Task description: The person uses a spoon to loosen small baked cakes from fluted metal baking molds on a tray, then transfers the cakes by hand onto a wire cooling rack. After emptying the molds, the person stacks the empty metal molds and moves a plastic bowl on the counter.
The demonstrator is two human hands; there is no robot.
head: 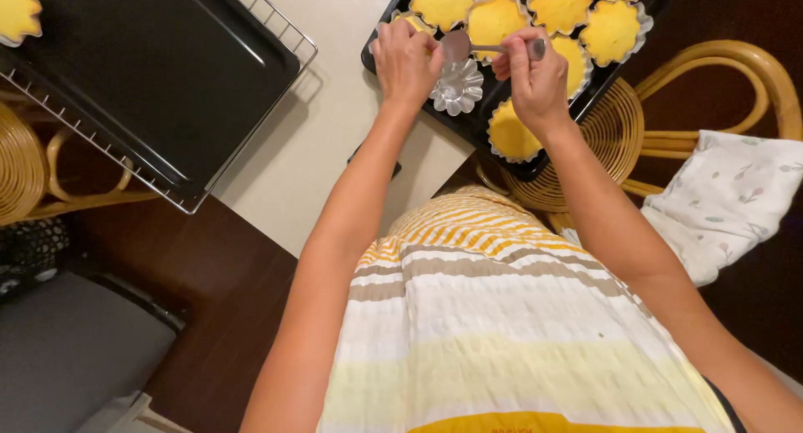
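A metal spoon (468, 45) is gripped by its handle in the right hand (535, 73), its bowl held just above an empty fluted tin (457, 87) on the dark baking tray (502, 123). Going left to right from that tray: far to its left, one yellow cake (15, 11) is seen at the picture's edge, beside a second, bare black tray (159, 73) resting on a wire rack (276, 19). Between the two trays a pale table top (335, 123) is visible. At the dark baking tray's left end, the left hand (406, 61) is laid over a small cake (416, 21), fingers curled on it; whether it is actually grasped cannot be told. Eight yellow cakes in fluted tins can be counted on this tray, among them one (510, 136) at its near edge, and a single empty tin. Right of the tray, a rattan chair (736, 73) and one patterned cloth (728, 199) are seen. A striped yellow-and-white apron (502, 316) is worn below.
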